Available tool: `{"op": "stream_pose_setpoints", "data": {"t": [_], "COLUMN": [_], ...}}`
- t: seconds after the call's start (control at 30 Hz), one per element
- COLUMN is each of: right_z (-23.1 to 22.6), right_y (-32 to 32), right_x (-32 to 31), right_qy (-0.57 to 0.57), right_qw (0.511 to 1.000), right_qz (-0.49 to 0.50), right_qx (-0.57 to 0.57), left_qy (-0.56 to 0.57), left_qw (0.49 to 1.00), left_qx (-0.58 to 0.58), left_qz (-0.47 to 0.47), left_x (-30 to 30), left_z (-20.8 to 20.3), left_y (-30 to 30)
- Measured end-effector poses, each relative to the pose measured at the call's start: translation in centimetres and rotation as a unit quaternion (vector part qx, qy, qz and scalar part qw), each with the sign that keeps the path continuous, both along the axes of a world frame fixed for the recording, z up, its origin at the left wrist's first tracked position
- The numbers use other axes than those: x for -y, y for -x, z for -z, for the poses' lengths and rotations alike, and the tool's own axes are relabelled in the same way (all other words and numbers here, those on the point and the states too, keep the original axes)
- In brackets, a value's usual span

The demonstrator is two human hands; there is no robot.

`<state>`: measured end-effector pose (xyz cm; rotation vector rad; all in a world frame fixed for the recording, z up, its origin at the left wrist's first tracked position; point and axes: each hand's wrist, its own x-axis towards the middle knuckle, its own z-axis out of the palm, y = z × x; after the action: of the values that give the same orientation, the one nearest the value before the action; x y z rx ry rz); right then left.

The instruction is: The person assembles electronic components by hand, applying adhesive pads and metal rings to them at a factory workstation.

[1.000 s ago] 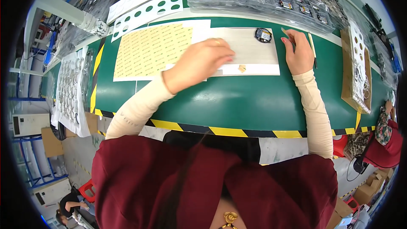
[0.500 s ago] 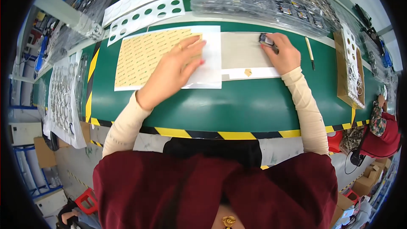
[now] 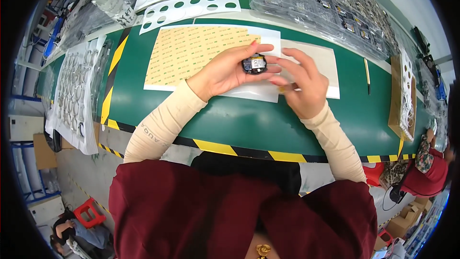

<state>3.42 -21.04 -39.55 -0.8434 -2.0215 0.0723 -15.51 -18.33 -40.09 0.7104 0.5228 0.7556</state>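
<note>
A round black electronic module (image 3: 254,64) with a silvery label rests against the fingers of my left hand (image 3: 225,69), its thumb above it. Close by on the right, my right hand (image 3: 306,84) has its thumb and a finger pinched at a small tan adhesive piece (image 3: 287,88), partly hidden by the fingers. Its other fingers reach toward the module. Beneath both hands lie a yellow printed adhesive sheet (image 3: 191,52) and white backing paper (image 3: 273,93). A beige-grey sheet (image 3: 326,62) lies partly behind my right hand.
White sheets with round holes (image 3: 191,4) lie at the back left. Clear trays of modules (image 3: 311,5) stand at the back right. A pen-like tool (image 3: 367,76) and a cardboard box (image 3: 396,100) lie right. Striped tape (image 3: 249,154) edges the green table.
My right hand has come left from the beige-grey sheet. The module it held is now in my left hand, which has turned palm up. The small tan piece has left the white strip.
</note>
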Motion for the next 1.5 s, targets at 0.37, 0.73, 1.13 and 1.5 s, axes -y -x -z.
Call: {"op": "stream_pose_setpoints", "data": {"t": [0.37, 0.73, 1.13, 1.5], "right_z": [1.0, -0.4, -2.8, -2.4], "right_y": [-1.4, -1.7, -15.1, -3.9], "right_x": [-0.8, -0.6, -7.6, -0.3], "right_qy": [0.073, 0.07, 0.054, 0.478], "right_qw": [0.997, 0.996, 0.955, 0.87], "right_qz": [-0.004, 0.032, 0.29, -0.049], "right_qx": [-0.011, -0.035, -0.031, -0.112], "left_qy": [-0.005, -0.008, 0.041, -0.179], "left_qw": [0.997, 0.999, 0.993, 0.973], "left_qx": [0.074, -0.047, -0.048, -0.139], "left_qz": [-0.019, -0.002, -0.096, -0.043], "left_x": [-0.1, 1.1, 0.2, 1.4], "left_z": [0.4, -0.9, -0.6, 0.0], "left_y": [1.1, -0.3, -0.5, -1.4]}}
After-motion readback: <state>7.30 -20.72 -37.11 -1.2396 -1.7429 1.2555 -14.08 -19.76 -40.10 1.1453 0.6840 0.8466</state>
